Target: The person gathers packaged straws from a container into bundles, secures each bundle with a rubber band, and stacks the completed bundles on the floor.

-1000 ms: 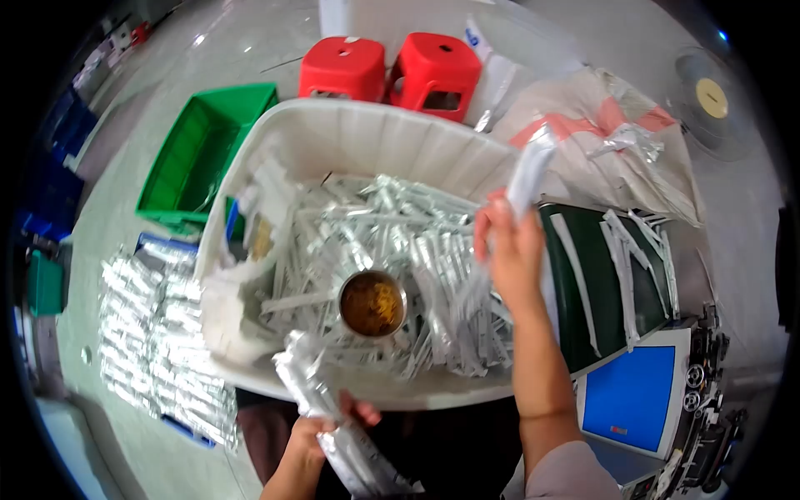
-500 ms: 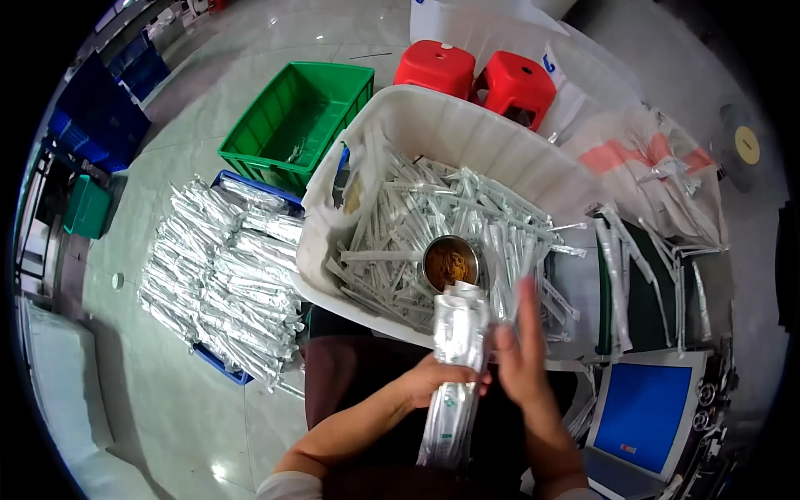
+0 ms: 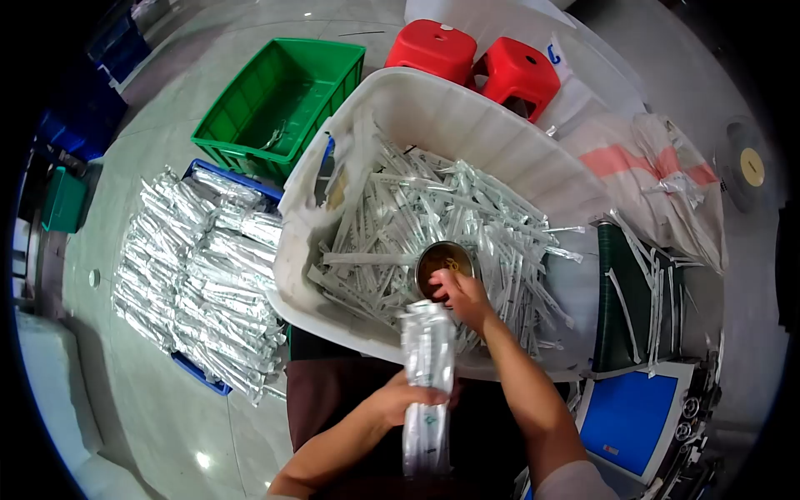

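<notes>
My left hand [image 3: 404,400] is wrapped round a bundle of silver foil packets [image 3: 428,354], held upright near my lap. My right hand [image 3: 460,293] reaches over the metal bowl [image 3: 447,248], its fingers bent down at the bowl's inside; their tips are hidden, so what they pinch, if anything, does not show. Yellow rubber bands [image 3: 451,264] lie in the bowl. Under and around it, many loose silver-and-white packets [image 3: 400,217] fill the large white tub [image 3: 525,158].
Left of the tub, foil bundles [image 3: 200,275] are stacked on a blue crate. Behind are a green crate [image 3: 279,104] and two red stools [image 3: 431,50]. On the right, a dark green conveyor [image 3: 621,308] with strips stands beside a blue-panelled machine [image 3: 627,421] and a woven sack [image 3: 658,183].
My right hand, first raised with a foil packet and then empty beside the bundle, is now at the bowl. The bundle stays in my left hand, and the view has shifted.
</notes>
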A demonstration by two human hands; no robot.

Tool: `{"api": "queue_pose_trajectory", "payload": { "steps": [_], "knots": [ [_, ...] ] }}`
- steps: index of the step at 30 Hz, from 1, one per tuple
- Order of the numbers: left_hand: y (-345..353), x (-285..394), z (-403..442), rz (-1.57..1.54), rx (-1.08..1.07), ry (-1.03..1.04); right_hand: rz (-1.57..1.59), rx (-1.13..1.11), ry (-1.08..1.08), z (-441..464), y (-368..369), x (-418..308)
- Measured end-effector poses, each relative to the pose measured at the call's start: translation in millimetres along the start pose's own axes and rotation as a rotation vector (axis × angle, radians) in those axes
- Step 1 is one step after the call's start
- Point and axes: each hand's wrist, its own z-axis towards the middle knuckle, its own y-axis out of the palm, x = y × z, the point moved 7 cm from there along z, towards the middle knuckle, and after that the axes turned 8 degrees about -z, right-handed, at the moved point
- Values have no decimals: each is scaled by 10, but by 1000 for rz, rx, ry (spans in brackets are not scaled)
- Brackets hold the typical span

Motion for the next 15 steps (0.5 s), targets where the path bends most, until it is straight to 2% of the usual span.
{"api": "queue_pose_trajectory", "payload": {
  "steps": [1,2,4,5,7,9,11,12,13,14,15],
  "knots": [
    [14,110,-79,46,24,56,-475,137,-106,164,-63,178],
    [32,196,-117,43,40,95,-475,143,-104,281,-36,348],
    [-71,227,-139,-32,75,95,-777,249,-232,415,69,417],
    [-115,217,-129,-72,71,93,-771,254,-228,450,122,475],
    [-85,207,-130,-18,85,92,-992,228,-60,520,190,631],
    [-113,186,-83,49,54,106,-929,261,4,467,165,509],
    [-183,209,-141,119,78,133,-588,559,-359,437,179,771],
    [-221,241,-185,146,121,203,-453,580,-319,354,130,650],
    [-216,287,-212,170,164,275,-496,600,-356,247,33,409],
    [-109,307,-206,183,179,280,-705,695,-379,48,-20,73],
    [-37,349,-217,195,212,315,-840,426,-186,24,70,40]
  ]
}}
